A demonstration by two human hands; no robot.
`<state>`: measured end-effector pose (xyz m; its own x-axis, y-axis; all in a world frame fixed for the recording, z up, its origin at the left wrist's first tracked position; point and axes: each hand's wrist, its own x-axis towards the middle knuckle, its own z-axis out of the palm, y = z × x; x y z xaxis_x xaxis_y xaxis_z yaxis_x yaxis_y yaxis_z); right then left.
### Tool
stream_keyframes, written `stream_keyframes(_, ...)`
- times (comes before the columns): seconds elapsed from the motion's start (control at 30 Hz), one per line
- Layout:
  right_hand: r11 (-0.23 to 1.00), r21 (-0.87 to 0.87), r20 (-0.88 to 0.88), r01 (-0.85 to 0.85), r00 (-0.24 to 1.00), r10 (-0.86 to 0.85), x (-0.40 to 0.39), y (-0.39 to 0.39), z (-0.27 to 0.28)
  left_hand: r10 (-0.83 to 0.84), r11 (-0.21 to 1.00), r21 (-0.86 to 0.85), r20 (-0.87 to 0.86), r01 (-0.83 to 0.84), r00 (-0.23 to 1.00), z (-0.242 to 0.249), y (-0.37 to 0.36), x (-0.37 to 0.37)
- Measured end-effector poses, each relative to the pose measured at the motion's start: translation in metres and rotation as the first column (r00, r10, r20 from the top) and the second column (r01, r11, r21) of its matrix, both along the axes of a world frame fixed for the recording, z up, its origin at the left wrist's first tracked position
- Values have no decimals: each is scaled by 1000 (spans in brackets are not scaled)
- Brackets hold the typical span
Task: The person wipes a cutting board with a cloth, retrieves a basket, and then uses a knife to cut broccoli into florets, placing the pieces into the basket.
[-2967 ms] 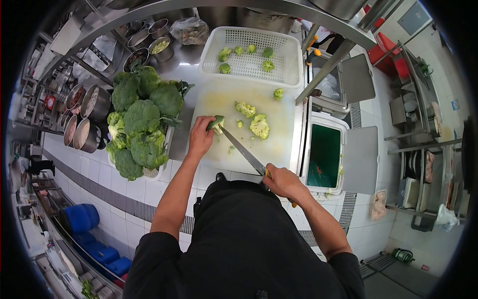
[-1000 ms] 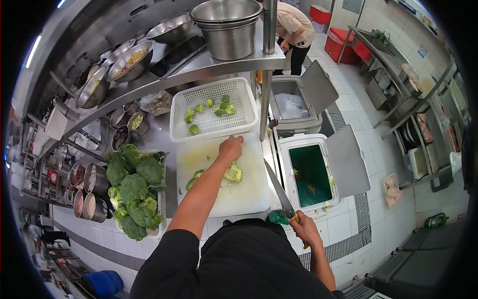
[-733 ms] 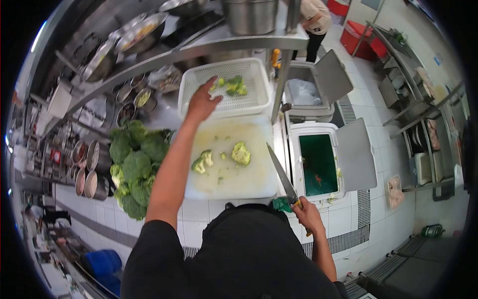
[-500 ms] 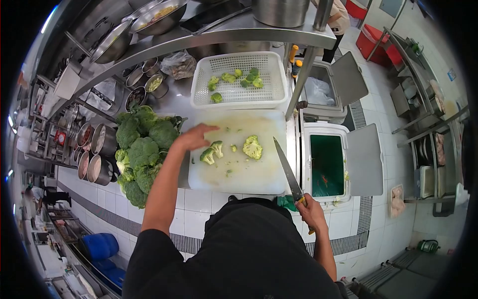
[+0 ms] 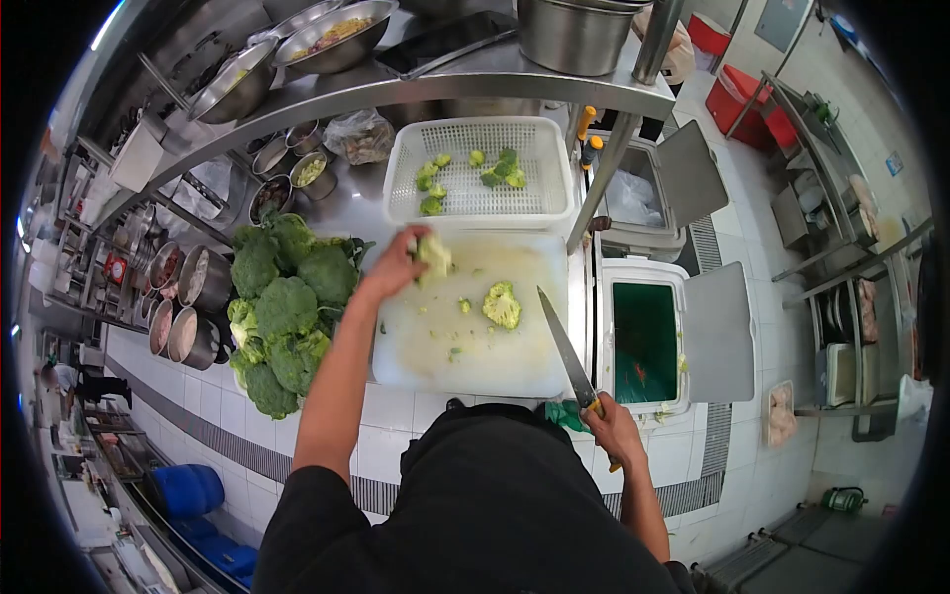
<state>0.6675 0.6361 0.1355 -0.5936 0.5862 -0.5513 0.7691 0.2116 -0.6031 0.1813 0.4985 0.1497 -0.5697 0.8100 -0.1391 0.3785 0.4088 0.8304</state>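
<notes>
My left hand point(image 5: 398, 267) is raised over the far left corner of the white cutting board point(image 5: 495, 361), closed on a broccoli floret point(image 5: 432, 253). One larger floret point(image 5: 502, 304) and small crumbs lie on the board. My right hand point(image 5: 611, 431) holds a long knife point(image 5: 564, 349) by its yellow handle at the board's near right corner, with the blade pointing up and away over the board's right edge. Behind the board stands a white perforated basket point(image 5: 545, 166) with several cut florets point(image 5: 495, 170) in it.
A pile of whole broccoli heads point(image 5: 282, 302) lies left of the board. Metal pots point(image 5: 188, 287) line the far left, and bowls sit on the steel shelf point(image 5: 475, 74) above. Open waste bins point(image 5: 645, 332) stand to the right. A steel post point(image 5: 606, 168) rises beside the basket.
My left hand, which had dropped florets into the basket and come back to the board, has picked up the florets at the board's left and lifted them. The knife hand has barely moved.
</notes>
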Motion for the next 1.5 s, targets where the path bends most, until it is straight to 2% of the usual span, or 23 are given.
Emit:
stream_keyframes(0.1,1000,-21,35,6,999,-6,4,-4,0,161,895,437,-128,-90,979,75,37,-10)
stream_keyframes(0.17,1000,-6,31,22,999,-22,6,-4,-1,170,883,463,-167,-75,971,96,53,2)
stream_keyframes(0.23,998,-23,44,53,998,-52,10,-5,-1,-215,935,245,-180,255,960,78,71,19)
stream_keyframes(0.3,996,-4,-15,93,996,-93,18,-5,-8,-503,851,-45,-354,523,789,30,81,59)
stream_keyframes(0.37,996,-16,-26,89,996,-89,28,-3,-4,-591,806,-241,-276,541,758,-12,84,88)
stream_keyframes(0.5,995,-99,29,-2,1000,5,33,-3,26,-645,727,-415,-140,547,751,-36,93,96)
stream_keyframes(0.6,981,-69,25,-179,983,181,11,-13,21,-640,722,-331,13,607,768,-34,99,74)
stream_keyframes(0.67,916,-5,-38,-402,915,402,-19,-26,19,-464,861,-73,289,503,837,-25,99,54)
stream_keyframes(0.73,872,-16,-163,-490,861,481,-59,-47,2,-396,918,138,376,373,837,13,95,38)
stream_keyframes(0.87,813,-54,-306,-580,785,539,-146,-98,-40,-337,936,229,354,269,873,76,71,12)
stream_keyframes(0.97,838,-25,-267,-545,812,520,-189,-129,-60,-240,961,211,325,177,915,96,34,11)
stream_keyframes(1.03,951,-91,-280,-296,924,260,-202,-134,-62,-201,952,285,318,109,927,90,10,12)
stream_keyframes(1.17,992,-124,-287,-18,958,-18,-180,-107,-88,-112,982,187,414,36,903,47,-25,20)
stream_keyframes(1.2,958,-272,-204,90,968,-149,-164,-93,-59,-135,979,198,424,53,896,31,-31,27)
stream_keyframes(1.23,971,-159,-235,176,949,-210,-140,-81,-79,-121,989,139,541,53,832,14,-38,34)
stream_keyframes(1.27,956,-94,-220,277,931,-291,-120,-71,-43,-96,995,82,643,57,760,-2,-38,37)
stream_keyframes(1.3,960,24,-282,280,923,-263,-84,-50,-104,-104,994,88,647,61,755,-18,-35,43)
stream_keyframes(1.33,935,27,-294,355,896,-332,-61,-36,-101,-85,996,23,617,90,783,-35,-31,50)
stream_keyframes(1.37,906,275,-151,323,945,-291,-53,-30,-58,-65,993,-44,582,111,810,-49,-27,58)
stream_keyframes(1.4,878,358,-99,317,948,-302,-40,-21,-51,-62,993,-43,584,107,809,-63,-21,72)
stream_keyframes(1.43,882,387,-50,269,961,-271,-31,-15,-38,29,990,130,164,-51,986,-73,-12,88)
stream_keyframes(1.47,877,421,-52,230,972,-230,-33,-18,-16,217,932,343,-264,-119,940,-78,-7,100)
stream_keyframes(1.5,872,451,-48,189,981,-188,-33,-23,0,231,932,336,-262,-136,937,-77,-10,109)
